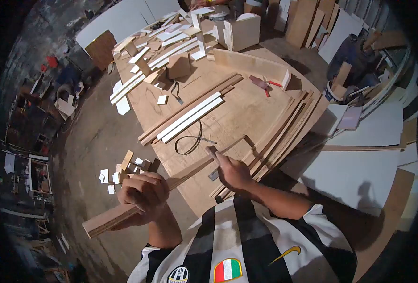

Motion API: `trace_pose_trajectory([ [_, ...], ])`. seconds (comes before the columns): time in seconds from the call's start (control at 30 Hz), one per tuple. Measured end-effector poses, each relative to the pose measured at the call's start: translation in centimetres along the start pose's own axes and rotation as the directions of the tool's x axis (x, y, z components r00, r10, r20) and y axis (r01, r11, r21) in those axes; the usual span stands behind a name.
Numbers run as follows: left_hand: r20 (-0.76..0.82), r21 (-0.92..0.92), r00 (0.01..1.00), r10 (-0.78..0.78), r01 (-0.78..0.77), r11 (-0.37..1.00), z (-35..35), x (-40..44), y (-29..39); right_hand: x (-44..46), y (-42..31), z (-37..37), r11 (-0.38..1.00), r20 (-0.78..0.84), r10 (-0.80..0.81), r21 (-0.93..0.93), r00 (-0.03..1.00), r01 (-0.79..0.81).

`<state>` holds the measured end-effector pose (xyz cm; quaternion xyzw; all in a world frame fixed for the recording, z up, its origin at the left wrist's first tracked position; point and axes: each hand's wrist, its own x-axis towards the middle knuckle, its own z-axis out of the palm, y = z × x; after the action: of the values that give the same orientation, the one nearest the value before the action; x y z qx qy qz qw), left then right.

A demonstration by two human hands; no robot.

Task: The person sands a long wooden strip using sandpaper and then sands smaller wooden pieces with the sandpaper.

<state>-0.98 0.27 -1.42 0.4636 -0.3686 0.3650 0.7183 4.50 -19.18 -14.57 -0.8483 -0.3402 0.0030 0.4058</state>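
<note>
My left hand (143, 195) is wrapped round a long wooden strip (190, 172), whose near end juts out past the table's edge at lower left. The strip runs diagonally up to the right across the tabletop. Over its middle, my right hand (235, 172) is closed on a small hand tool (211, 150); a flat grey end shows below the fingers, but its exact kind is unclear. Close to the right hand lies a stack of long wooden strips (279, 137). A thin black band (190, 145) curls on the table beyond the strip.
The wooden table (237, 120) bears white strips (192, 117), brown strips, a red-handled tool (260, 83) and a long board (251, 64). Offcuts crowd its far end. More offcuts (119, 177) lie on the floor at left. White panels (360, 174) lie at right. Another person's hand (202, 4) shows at the far end.
</note>
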Motion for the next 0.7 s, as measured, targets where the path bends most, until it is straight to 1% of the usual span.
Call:
trace_pose_trajectory([
  [0.03, 0.000, -0.004, 1.000, -0.009, 0.009, 1.000, -0.1, -0.1, 0.0, 0.0, -1.8, -0.7, 0.995, -0.035, -0.062, 0.075, 0.997, 0.064],
  [0.07, -0.008, -0.025, 1.000, -0.013, 0.013, 1.000, -0.1, -0.3, 0.0, -0.3, -3.3, -1.3, 0.985, -0.048, -0.163, 0.047, 0.986, 0.165],
  [0.1, -0.017, -0.047, 1.000, -0.007, 0.006, 0.999, -0.2, -0.3, -0.1, -0.4, -3.7, -1.6, 0.992, -0.025, -0.120, 0.045, 0.992, 0.122],
  [0.13, -0.014, -0.051, 1.000, -0.021, 0.020, 0.999, -0.2, -0.3, 0.0, -0.3, -3.1, -1.3, 0.993, -0.045, -0.075, 0.085, 0.996, 0.078],
  [0.17, -0.022, -0.032, 1.000, 0.000, 0.000, 0.999, -0.2, -0.2, -0.1, 0.5, -1.7, -0.9, 0.992, -0.065, -0.040, 0.118, 0.997, 0.048],
  [0.2, -0.031, -0.011, 0.999, 0.022, -0.022, 1.000, -0.3, 0.0, -0.3, 1.1, 0.1, -0.7, 0.992, 0.041, 0.120, 0.045, 0.992, -0.122],
  [0.23, -0.033, -0.014, 0.999, 0.025, -0.026, 1.000, -0.2, -0.1, -0.4, 1.2, 2.1, -0.3, 0.959, 0.132, 0.283, -0.050, 0.950, -0.279],
  [0.27, -0.057, -0.030, 0.997, 0.050, -0.052, 0.998, -0.1, -0.2, -0.7, 1.0, 3.5, 1.1, 0.975, 0.106, 0.220, -0.044, 0.970, -0.216],
  [0.3, -0.084, -0.050, 0.994, 0.072, -0.077, 0.996, 0.0, -0.3, -1.0, 0.5, -0.1, -0.3, 0.993, 0.014, 0.082, 0.081, 0.997, -0.083],
  [0.33, -0.084, -0.050, 0.994, 0.072, -0.077, 0.996, 0.1, 0.0, -1.2, -0.1, -3.8, -1.6, 0.981, -0.078, -0.058, 0.181, 0.995, 0.071],
  [0.37, -0.088, -0.039, 0.995, 0.055, -0.059, 0.997, 0.3, 0.1, -1.3, -0.3, -4.4, -1.5, 0.987, -0.094, -0.082, 0.127, 0.992, 0.094],
  [0.4, -0.089, -0.035, 0.995, 0.045, -0.048, 0.998, 0.3, 0.3, -1.3, 0.1, -3.7, -1.2, 0.986, -0.151, -0.114, 0.101, 0.982, 0.130],
  [0.43, -0.087, -0.034, 0.995, 0.045, -0.048, 0.998, 0.1, 0.3, -1.3, 0.5, -2.2, -0.7, 0.986, -0.153, -0.114, 0.102, 0.982, 0.131],
  [0.47, -0.083, -0.052, 0.995, 0.063, -0.067, 0.996, -0.2, 0.3, -1.4, 0.9, 0.0, -0.3, 0.988, -0.024, 0.101, 0.118, 0.995, -0.097],
  [0.5, -0.093, -0.076, 0.992, 0.088, -0.096, 0.993, -0.2, 0.2, -1.5, 0.9, 1.5, -0.2, 0.943, 0.108, 0.312, 0.088, 0.944, -0.322],
  [0.53, -0.093, -0.076, 0.992, 0.088, -0.095, 0.993, -0.2, 0.1, -1.2, 0.6, 1.7, 0.5, 0.955, 0.023, 0.284, 0.081, 0.959, -0.285],
  [0.57, -0.089, -0.060, 0.993, 0.074, -0.079, 0.995, -0.1, -0.1, -1.0, 0.6, 2.1, 0.5, 0.973, 0.032, 0.230, -0.005, 0.973, -0.230],
  [0.63, -0.089, -0.043, 0.994, 0.071, -0.075, 0.996, -0.2, 0.1, -1.3, -0.2, -1.8, 0.0, 0.983, 0.009, 0.101, 0.153, 0.995, -0.102],
  [0.67, -0.110, -0.025, 0.991, 0.082, -0.085, 0.996, -0.3, 0.0, -1.4, -0.5, -1.7, 2.5, 0.991, -0.228, -0.120, 0.036, 0.966, 0.131],
  [0.7, -0.130, -0.007, 0.987, 0.091, -0.093, 0.996, -0.4, -0.2, -1.2, -0.8, -1.8, 2.4, 0.991, -0.224, -0.112, 0.042, 0.968, 0.125],
])
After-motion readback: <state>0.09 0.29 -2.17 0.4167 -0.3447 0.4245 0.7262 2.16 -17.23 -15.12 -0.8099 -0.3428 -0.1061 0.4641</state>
